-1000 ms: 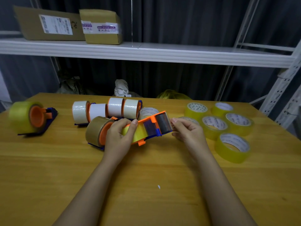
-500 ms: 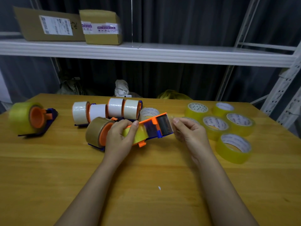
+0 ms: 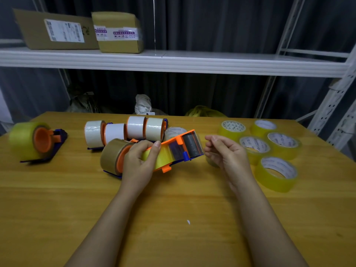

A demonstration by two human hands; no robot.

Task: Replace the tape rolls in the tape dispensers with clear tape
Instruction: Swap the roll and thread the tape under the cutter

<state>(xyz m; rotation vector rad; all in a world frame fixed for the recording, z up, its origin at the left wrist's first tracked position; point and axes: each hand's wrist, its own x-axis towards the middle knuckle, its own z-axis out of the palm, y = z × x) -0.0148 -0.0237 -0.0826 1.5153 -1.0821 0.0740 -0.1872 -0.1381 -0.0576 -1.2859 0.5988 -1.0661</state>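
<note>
My left hand (image 3: 138, 164) grips an orange and blue tape dispenser (image 3: 180, 149) loaded with a clear yellowish roll (image 3: 163, 158), holding it just above the wooden table (image 3: 57, 209) with its cutter end pointing right. My right hand (image 3: 225, 153) is right beside that cutter end, thumb and forefinger pinched on the clear tape's loose end, which barely shows. Several loose clear tape rolls (image 3: 275, 174) lie flat at the right. Another dispenser with brown tape (image 3: 112, 156) stands just left of my left hand.
Dispensers with white tape (image 3: 125, 132) stand in a row behind the brown one. A dispenser with clear tape (image 3: 27, 142) sits at the far left. One more roll (image 3: 174, 132) lies behind the held dispenser. A white shelf (image 3: 192, 62) with cardboard boxes (image 3: 117, 32) hangs above the table's far edge.
My right hand has drawn a little to the right, away from the cutter end, with fingers still pinched. The dispenser has tilted up slightly in my left hand.
</note>
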